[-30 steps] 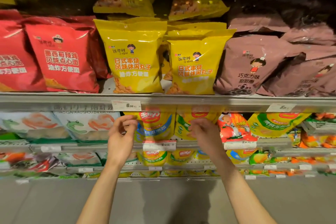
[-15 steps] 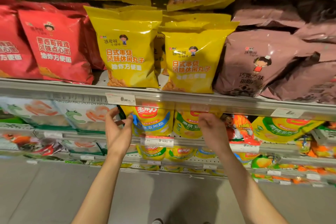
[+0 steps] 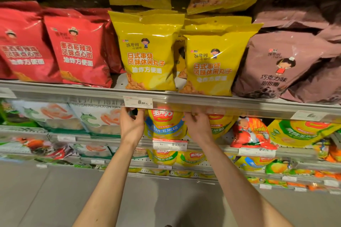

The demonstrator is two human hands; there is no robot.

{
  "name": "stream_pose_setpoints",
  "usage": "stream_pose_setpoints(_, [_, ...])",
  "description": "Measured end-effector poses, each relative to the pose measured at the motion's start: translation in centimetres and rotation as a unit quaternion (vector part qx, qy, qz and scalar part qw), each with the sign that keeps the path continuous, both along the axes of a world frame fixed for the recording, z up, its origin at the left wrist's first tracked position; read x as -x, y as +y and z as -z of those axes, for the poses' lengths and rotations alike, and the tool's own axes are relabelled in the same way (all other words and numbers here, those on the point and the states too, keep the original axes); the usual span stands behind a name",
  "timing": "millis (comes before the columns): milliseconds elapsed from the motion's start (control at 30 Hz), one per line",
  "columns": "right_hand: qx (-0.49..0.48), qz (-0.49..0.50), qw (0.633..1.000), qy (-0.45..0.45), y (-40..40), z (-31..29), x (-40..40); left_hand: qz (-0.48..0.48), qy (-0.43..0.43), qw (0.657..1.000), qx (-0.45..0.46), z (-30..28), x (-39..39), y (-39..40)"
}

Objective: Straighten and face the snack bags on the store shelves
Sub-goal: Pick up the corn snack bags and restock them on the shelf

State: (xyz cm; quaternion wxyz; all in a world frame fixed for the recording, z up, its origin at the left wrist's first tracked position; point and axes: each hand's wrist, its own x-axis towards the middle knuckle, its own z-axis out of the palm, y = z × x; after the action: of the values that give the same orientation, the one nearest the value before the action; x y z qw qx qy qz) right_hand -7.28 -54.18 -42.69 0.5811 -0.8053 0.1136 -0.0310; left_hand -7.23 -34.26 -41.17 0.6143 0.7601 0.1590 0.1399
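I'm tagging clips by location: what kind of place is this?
Most likely a grocery or convenience store aisle: tiered shelves with rows of matching yellow bags and red bags, and price tags clipped along the shelf edges.

Both hands [image 3: 164, 125] grip a yellow corn snack bag [image 3: 166, 125] under the shelf rail [image 3: 239, 105].
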Motion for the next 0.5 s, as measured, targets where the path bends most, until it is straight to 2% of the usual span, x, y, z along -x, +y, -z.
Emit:
stream_pose_setpoints(133, [-0.038,0.024,0.999,0.021,0.1,0.0,-0.5,0.013,-0.007,1.0,-0.003,0.3,-0.1,0.8])
stream_pose_setpoints(333, [-0.038,0.023,0.998,0.036,0.7,-0.5,-0.2,0.042,0.003,0.997,0.064,-0.1,-0.1,1.3])
stream_pose_setpoints(500, [-0.044,0.023,0.998,0.039,0.8,-0.3,0.8,0.081,0.051,0.992,0.08,0.5,0.4,2.0])
